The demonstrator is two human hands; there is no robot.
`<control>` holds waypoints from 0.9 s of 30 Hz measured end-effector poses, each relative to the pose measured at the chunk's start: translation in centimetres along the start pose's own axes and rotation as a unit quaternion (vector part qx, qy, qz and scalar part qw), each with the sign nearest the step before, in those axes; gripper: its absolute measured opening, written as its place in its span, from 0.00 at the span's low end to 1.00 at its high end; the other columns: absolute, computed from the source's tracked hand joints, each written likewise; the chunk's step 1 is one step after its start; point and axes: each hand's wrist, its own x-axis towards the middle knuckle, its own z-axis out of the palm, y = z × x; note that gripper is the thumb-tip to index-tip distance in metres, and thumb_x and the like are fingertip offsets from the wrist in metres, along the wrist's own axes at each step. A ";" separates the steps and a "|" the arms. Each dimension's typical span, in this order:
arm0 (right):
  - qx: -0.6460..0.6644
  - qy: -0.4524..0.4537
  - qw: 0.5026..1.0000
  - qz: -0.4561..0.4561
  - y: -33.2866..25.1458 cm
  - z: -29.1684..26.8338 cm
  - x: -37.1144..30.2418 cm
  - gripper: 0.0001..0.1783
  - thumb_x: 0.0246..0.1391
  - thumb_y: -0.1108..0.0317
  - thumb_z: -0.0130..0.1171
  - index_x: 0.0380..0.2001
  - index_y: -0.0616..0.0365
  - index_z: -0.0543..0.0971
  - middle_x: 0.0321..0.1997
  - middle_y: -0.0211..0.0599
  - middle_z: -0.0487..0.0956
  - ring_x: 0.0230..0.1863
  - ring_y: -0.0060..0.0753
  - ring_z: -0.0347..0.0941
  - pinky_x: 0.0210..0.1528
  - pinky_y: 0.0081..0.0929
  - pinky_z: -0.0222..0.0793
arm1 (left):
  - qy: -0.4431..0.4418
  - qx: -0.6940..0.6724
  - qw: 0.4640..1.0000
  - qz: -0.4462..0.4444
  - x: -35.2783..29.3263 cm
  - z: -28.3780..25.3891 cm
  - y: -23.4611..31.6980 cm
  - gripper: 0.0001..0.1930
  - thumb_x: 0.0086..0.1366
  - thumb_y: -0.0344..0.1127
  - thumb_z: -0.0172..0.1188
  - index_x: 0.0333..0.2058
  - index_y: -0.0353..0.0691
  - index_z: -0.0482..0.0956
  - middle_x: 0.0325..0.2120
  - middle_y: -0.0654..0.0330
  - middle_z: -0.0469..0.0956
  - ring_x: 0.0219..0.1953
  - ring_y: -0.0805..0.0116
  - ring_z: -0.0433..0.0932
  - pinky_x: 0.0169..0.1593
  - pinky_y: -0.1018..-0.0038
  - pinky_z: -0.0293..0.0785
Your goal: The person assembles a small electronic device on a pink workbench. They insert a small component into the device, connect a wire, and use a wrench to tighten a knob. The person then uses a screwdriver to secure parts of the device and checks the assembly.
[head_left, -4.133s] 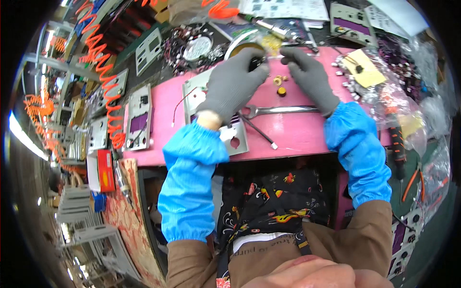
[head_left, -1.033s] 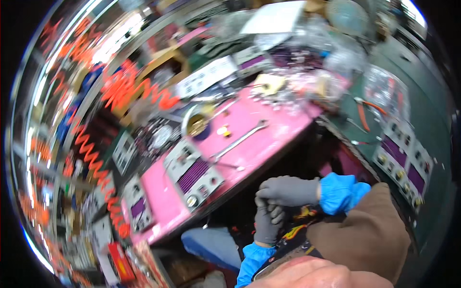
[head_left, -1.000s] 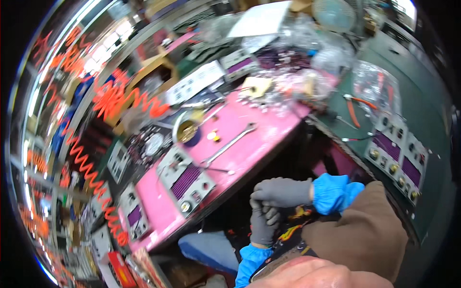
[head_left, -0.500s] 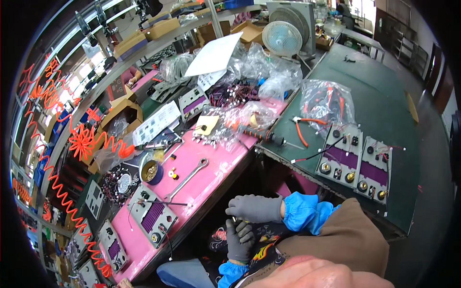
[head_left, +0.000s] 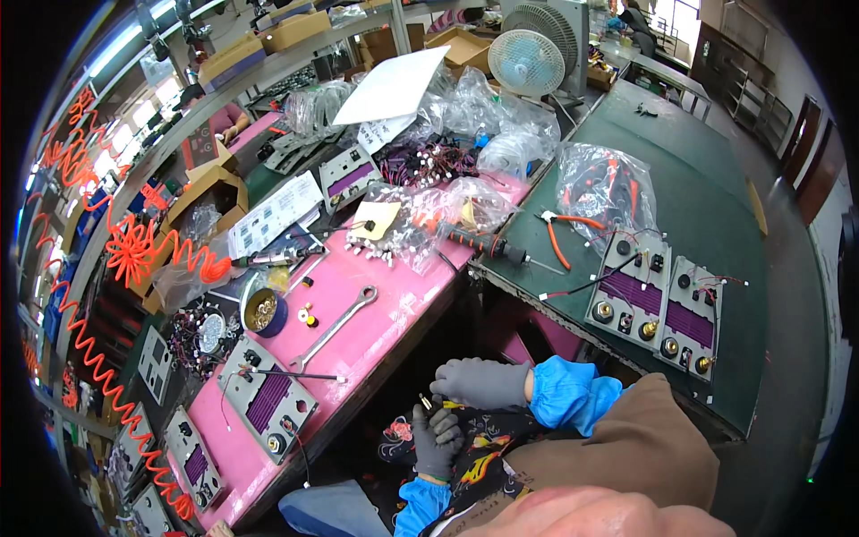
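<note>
Both hands wear grey gloves and blue sleeve covers, held over my lap beside the pink table edge. My left hand point(head_left: 437, 442) is closed, with a small brass-coloured metal piece point(head_left: 425, 402) pinched at its thumb tip. Just above it, my right hand point(head_left: 481, 383) is curled closed, back upward; its fingertips and anything inside them are hidden. Nearest on the pink table lies a grey panel with purple slats point(head_left: 269, 400), carrying a brass fitting and a black cable. Beyond it are a combination wrench point(head_left: 335, 329) and a round tub of small brass rings point(head_left: 266, 312).
On the green table point(head_left: 680, 170) at right lie two more grey panels point(head_left: 629, 288), orange-handled pliers point(head_left: 560, 238) and a bagged tool bundle point(head_left: 607, 190). A screwdriver point(head_left: 492, 243) bridges the tables. Orange coiled hose point(head_left: 134, 255) hangs left; a fan point(head_left: 526, 63) stands behind.
My hands have moved slightly apart, the left lower and tilted, so the brass piece now shows at its thumb. The whole view has shifted a little.
</note>
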 end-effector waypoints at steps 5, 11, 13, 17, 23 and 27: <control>-0.012 0.076 0.997 -0.023 0.1 0.4 0.4 0.10 0.50 0.68 0.60 0.37 0.58 0.79 0.37 0.42 0.75 0.40 0.48 0.76 0.39 0.42 0.75 | 0.022 0.003 1.000 -0.006 0.2 -0.2 0.6 0.23 0.69 0.53 0.54 0.46 0.36 0.75 0.18 0.71 0.56 0.20 0.80 0.58 0.17 0.83 0.56; -0.004 0.042 0.999 -0.003 -0.2 0.2 0.4 0.11 0.50 0.68 0.60 0.38 0.58 0.78 0.38 0.42 0.75 0.42 0.47 0.76 0.41 0.41 0.75 | 0.014 0.019 1.000 -0.019 0.5 -0.6 1.1 0.23 0.69 0.53 0.54 0.44 0.36 0.76 0.17 0.71 0.56 0.20 0.80 0.58 0.18 0.82 0.57; -0.010 0.042 0.999 -0.006 -0.2 0.2 0.5 0.12 0.50 0.68 0.60 0.39 0.58 0.78 0.38 0.42 0.75 0.42 0.47 0.76 0.41 0.41 0.75 | 0.023 0.014 0.999 -0.016 0.3 -0.4 1.0 0.23 0.69 0.54 0.54 0.45 0.37 0.76 0.17 0.71 0.56 0.20 0.79 0.59 0.18 0.82 0.57; -0.009 0.008 1.000 -0.012 0.1 0.0 1.1 0.17 0.52 0.68 0.60 0.46 0.55 0.75 0.43 0.40 0.74 0.44 0.47 0.75 0.41 0.42 0.76 | 0.032 -0.002 0.999 0.010 -0.5 -0.6 1.2 0.23 0.69 0.55 0.54 0.46 0.38 0.76 0.17 0.71 0.57 0.20 0.80 0.59 0.18 0.82 0.58; -0.037 0.018 0.999 -0.028 0.4 -2.0 3.4 0.18 0.53 0.69 0.59 0.49 0.57 0.74 0.46 0.42 0.72 0.46 0.49 0.74 0.43 0.42 0.75 | -0.016 -0.090 0.988 0.125 -4.9 3.4 1.1 0.22 0.67 0.52 0.58 0.47 0.37 0.76 0.19 0.72 0.59 0.22 0.79 0.61 0.21 0.82 0.61; -0.032 0.062 0.984 -0.162 -1.7 -6.0 8.7 0.14 0.53 0.71 0.57 0.44 0.62 0.74 0.43 0.44 0.73 0.46 0.49 0.73 0.45 0.42 0.74 | -0.052 -0.115 0.974 0.189 -8.2 4.1 1.8 0.24 0.67 0.52 0.58 0.47 0.35 0.77 0.21 0.71 0.62 0.25 0.79 0.64 0.26 0.81 0.65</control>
